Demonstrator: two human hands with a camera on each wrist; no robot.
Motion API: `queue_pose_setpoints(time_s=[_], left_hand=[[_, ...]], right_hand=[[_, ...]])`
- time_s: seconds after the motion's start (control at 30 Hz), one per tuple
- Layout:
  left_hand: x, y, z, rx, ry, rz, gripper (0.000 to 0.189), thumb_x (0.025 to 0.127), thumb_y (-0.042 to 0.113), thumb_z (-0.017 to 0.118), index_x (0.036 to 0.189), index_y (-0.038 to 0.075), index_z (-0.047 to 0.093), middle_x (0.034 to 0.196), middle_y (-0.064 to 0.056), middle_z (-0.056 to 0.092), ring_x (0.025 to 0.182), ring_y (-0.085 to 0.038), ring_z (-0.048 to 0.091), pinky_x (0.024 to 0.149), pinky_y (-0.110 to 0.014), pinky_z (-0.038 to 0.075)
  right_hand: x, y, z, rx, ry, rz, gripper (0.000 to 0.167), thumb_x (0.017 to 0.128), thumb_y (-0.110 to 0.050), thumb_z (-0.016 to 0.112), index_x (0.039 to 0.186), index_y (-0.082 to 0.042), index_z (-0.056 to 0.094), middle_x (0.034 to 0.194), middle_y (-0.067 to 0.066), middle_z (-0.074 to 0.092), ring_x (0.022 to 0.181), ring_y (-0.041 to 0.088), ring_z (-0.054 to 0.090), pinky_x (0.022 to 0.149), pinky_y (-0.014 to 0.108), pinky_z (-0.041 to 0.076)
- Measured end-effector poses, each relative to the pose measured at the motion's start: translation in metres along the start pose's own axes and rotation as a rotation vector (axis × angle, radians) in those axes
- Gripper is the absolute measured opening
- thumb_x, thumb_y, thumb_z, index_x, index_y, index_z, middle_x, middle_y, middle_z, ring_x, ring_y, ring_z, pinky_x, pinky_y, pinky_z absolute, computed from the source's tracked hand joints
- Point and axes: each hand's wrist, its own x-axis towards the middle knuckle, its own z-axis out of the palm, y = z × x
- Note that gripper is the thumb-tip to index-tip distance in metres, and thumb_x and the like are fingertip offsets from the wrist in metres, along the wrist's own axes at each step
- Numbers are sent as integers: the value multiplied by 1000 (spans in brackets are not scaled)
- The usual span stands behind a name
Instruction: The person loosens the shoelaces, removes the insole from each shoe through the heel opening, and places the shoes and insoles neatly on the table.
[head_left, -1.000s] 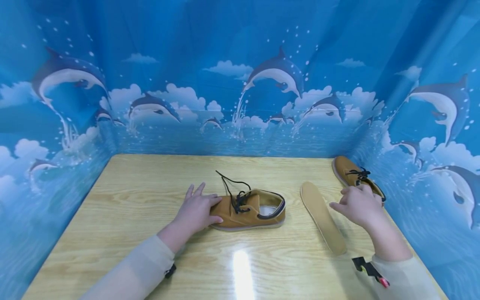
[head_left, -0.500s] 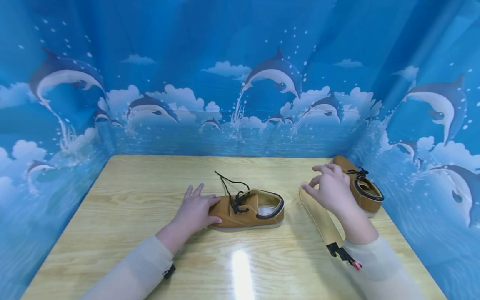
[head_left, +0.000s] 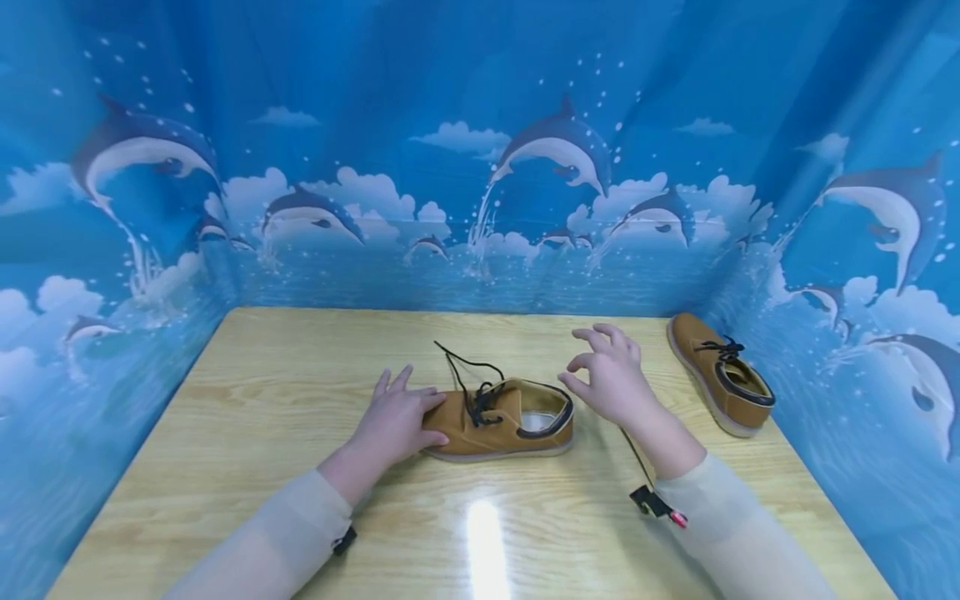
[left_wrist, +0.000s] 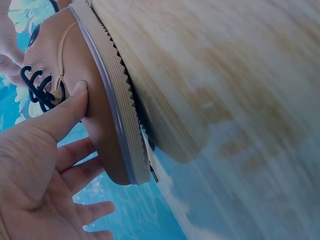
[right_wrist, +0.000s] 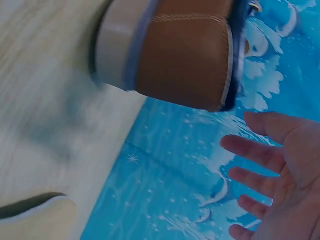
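A brown lace-up shoe [head_left: 495, 437] lies upright on the table, toe to the left. My left hand [head_left: 393, 421] holds its toe, and the left wrist view has the thumb [left_wrist: 75, 107] on one side of the upper and fingers on the other. Black laces [head_left: 483, 404] run loose, one end trailing past the shoe. My right hand [head_left: 615, 383] hovers by the heel, fingers spread and loosely bent, nothing in it; the right wrist view puts a gap between it and the heel [right_wrist: 185, 55]. A tan insole [right_wrist: 45, 220] is mostly hidden behind my right arm in the head view.
A second brown shoe [head_left: 720, 375] with tied black laces rests at the table's right edge. The wooden table [head_left: 300, 350] is bordered by a blue dolphin curtain [head_left: 420, 100] at the back and sides.
My right hand has moved left, from beside the second shoe, across the insole, to the heel of the near shoe. The left hand keeps its place on the toe.
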Motion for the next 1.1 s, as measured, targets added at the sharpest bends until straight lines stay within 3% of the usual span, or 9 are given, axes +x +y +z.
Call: queue_pose_setpoints(time_s=[0.27,0.4,0.53,0.83,1.1], left_hand=[[1,0,-1,-2,-15,-5,72,76,53,80,136,18,63,142,-3,58,146,-46,25,119,-63,3],[2,-2,-1,-4,-12,19,73,74,54,81,135,18,64,140,-3,60,146,-47,26,119,-64,5],[2,-5,-3,-11,-10,52,74,73,54,82,134,17,65,139,-4,61,145,-47,26,119,-64,5],[4,-11,-3,-40,-19,65,71,75,50,82,135,16,64,139,-6,61,145,-47,26,119,-65,5],[11,-23,-2,-10,20,87,69,76,49,82,134,16,65,137,-5,62,143,-47,30,117,-68,10]], right_hand=[[3,0,14,-23,-45,-77,21,86,-36,80,83,-15,79,145,15,52,141,44,30,108,71,21],[4,-1,18,-30,-83,-113,14,86,-31,80,76,-20,78,145,15,53,140,45,31,108,71,25],[5,-2,22,-8,-93,-135,19,86,-24,79,68,-22,73,142,15,55,139,45,34,107,70,28],[4,-3,25,49,-117,-138,30,87,-21,77,60,-25,64,141,14,56,139,43,33,107,69,29],[-1,-9,27,67,-110,-125,31,86,-22,77,59,-27,61,143,13,55,140,43,32,110,69,25]])
